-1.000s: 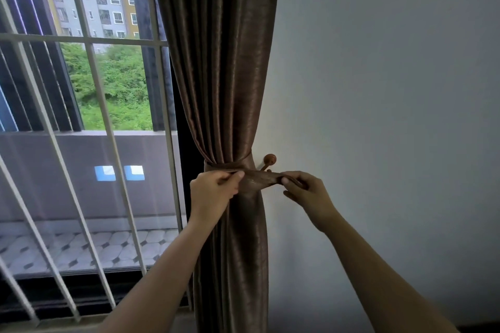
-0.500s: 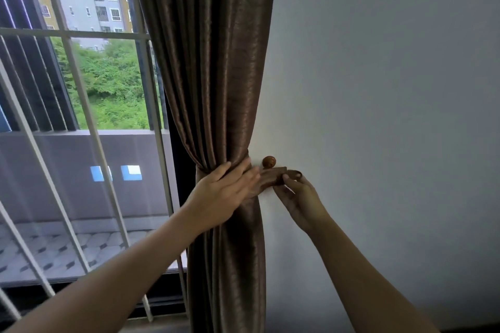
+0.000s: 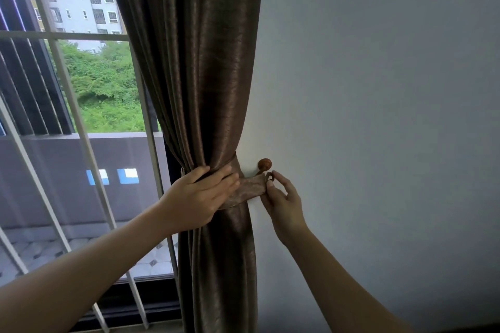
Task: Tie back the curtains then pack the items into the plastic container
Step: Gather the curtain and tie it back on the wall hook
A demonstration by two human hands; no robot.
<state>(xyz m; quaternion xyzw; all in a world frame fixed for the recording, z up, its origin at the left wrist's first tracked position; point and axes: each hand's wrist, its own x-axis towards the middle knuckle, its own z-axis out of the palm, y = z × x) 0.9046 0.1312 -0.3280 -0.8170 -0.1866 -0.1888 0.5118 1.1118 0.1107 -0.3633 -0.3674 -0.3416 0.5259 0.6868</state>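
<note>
Hidden / cut off first:
- Curtain (image 3: 194,89): brown, gathered at the wall edge of the window. Top and hem both run out of frame.
- Tieback (image 3: 249,188): same brown cloth, wraps the gather at waist height. Only the front stretch shows btwn the two hands. The part under the L palm is covered and the run behind the curtain is unseen.
- Loop (image 3: 270,176) at the tieback's end: small and partly behind the R fingertips. It sits just below the round wooden knob of the hook (image 3: 264,164). The hook's stem is mostly masked by the band end, so I can't tell whether the loop is over it or only beside it.
- Both forearms are cut by the bottom edge.

Grips:
- Left hand (image 3: 198,197): fingers straight and together, palm flat, pressing the gather and tieback. Nothing is pinched.
- Right hand (image 3: 284,203): thumb and forefinger pinch the loop end. The other fingers are loosely curled, off the wall (image 3: 378,116).

Vs earlier:
- 1 s ago the L hand pinched the band. By 0.5 s ago it had gone flat, and it's the same now.
- 0.5 s ago the loop end stuck out past the knob to the right. Now it's drawn in, right under the knob.
- The R hand has kept its pinch on the tieback's end throughout.

Bkgd: white window bars (image 3: 67,89) at left.
</note>
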